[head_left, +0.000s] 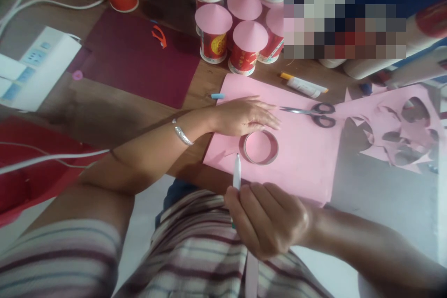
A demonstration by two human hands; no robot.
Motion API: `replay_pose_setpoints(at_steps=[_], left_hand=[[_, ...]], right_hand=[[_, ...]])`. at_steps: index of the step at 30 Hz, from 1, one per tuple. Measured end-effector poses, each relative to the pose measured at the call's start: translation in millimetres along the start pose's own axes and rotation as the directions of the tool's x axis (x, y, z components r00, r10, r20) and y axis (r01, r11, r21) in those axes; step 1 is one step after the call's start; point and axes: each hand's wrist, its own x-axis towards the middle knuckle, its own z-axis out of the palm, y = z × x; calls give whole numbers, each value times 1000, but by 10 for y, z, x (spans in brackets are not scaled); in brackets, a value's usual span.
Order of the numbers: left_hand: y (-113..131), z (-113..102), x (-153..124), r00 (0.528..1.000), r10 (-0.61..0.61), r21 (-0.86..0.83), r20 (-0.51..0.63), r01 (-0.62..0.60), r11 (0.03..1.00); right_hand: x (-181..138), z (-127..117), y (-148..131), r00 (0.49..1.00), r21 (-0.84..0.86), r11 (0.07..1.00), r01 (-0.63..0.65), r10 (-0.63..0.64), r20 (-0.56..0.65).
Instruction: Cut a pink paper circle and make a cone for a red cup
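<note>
My left hand [246,116] lies flat on a pink paper sheet [303,163], fingers stretched out to the right. Just below its fingertips a round ring [277,151], like an empty tape core, rests on the sheet. My right hand [270,219] is closed around a white marker pen [237,172], held low in front of my striped shirt with the bare tip pointing up and away. The pen's tip is left of the ring and apart from it. A small light-blue cap [217,96] sits at the sheet's upper left edge.
Scissors [323,115] lie on the sheet's right side, near cut pink scraps [394,135]. Behind stand several red paper cups with pink cone tops [249,35]. An orange-capped marker [303,84], a maroon sheet [139,65] and a white power strip [45,70] are around.
</note>
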Motion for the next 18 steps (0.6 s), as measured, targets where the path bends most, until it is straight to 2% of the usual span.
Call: replay_pose_setpoints(at_steps=[5, 11, 18], left_hand=[[68, -60, -57, 999, 24, -36, 32, -22, 999], [160, -14, -136, 995, 51, 39, 82, -54, 998], [172, 20, -172, 992, 12, 99, 125, -24, 995]], right_hand=[[-85, -77, -55, 997, 23, 1000, -15, 17, -73], [-95, -99, -100, 999, 72, 997, -13, 17, -51], [-107, -64, -86, 995, 87, 996, -29, 37, -91]])
